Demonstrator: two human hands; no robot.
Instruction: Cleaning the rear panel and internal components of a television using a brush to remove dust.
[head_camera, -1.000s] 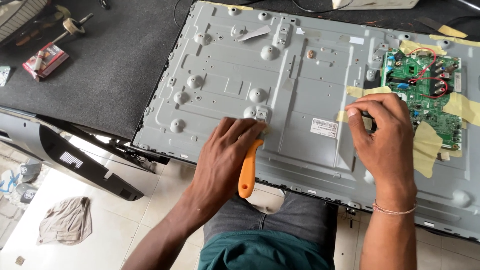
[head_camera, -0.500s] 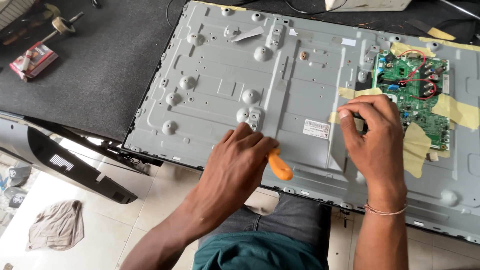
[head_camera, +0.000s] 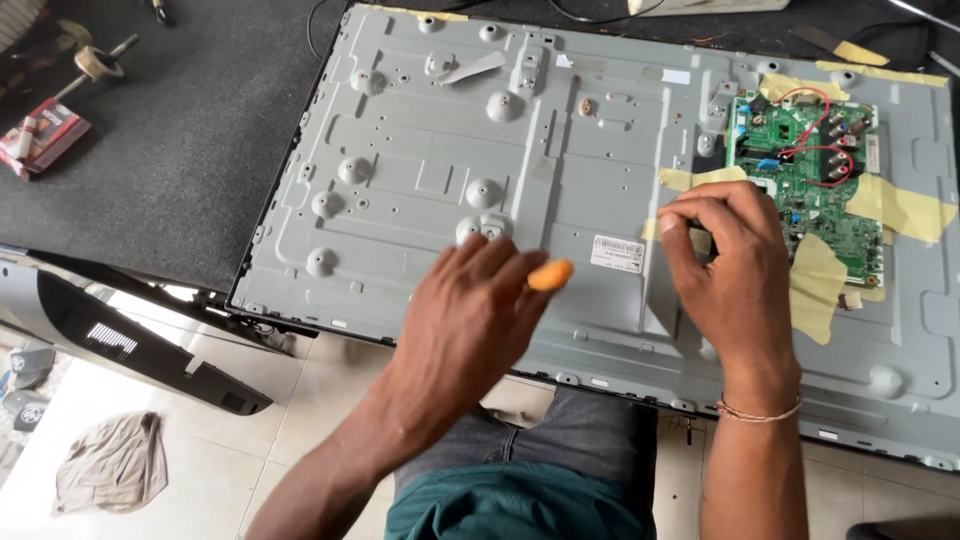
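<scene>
A: On the grey metal back panel (head_camera: 420, 190), what is each hand doing?

B: The left hand (head_camera: 475, 320) hangs over the panel's near edge with its fingers curled shut around an orange handle (head_camera: 549, 274). Only the rounded end of the handle shows, poking out past the fingertips.

A: Which way does the handle lie?

B: Its long axis runs roughly left to right, tilted a little upward, with the free end pointing toward the right hand (head_camera: 735, 275). The rest of it is hidden in the fist, so I cannot tell what tip it carries.

A: And the right hand?

B: It rests on the panel, fingers bent and bunched together, tips pressed down near a strip of yellow tape (head_camera: 690, 178). Whether they pinch anything is hidden. The green circuit board (head_camera: 815, 180) lies just beyond, to the right of those fingers.

A: Which hand is nearer the board?

B: The right, clearly; the left is well apart from it, nearer the white label (head_camera: 617, 253).
</scene>
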